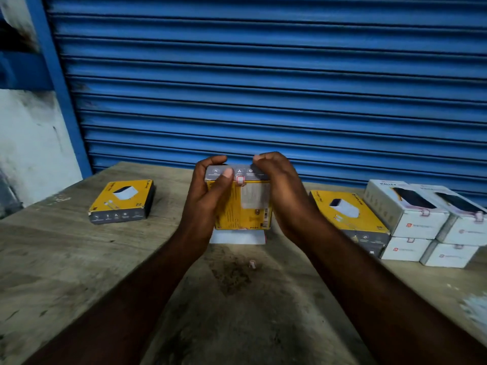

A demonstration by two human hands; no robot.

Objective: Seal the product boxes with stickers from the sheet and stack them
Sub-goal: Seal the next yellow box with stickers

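A yellow and grey product box [245, 206] is held upright above the table's middle, its back face toward me. My left hand [208, 196] grips its left side, thumb pressed on the grey top flap. My right hand [282, 191] grips its right side, fingers curled over the top edge. A small red and white sticker [240, 180] bridges the grey flap and the yellow face. Under the box lies the white sticker sheet [237, 237]. One more yellow box [123, 201] lies flat at the left. Another yellow box [350, 217] tops a stack at the right.
White product boxes [421, 222] stand stacked two high at the far right, small stickers on their flaps. A loose sticker scrap [252, 264] lies on the worn wooden table [79, 259]. A blue roller shutter [263, 75] closes off the back.
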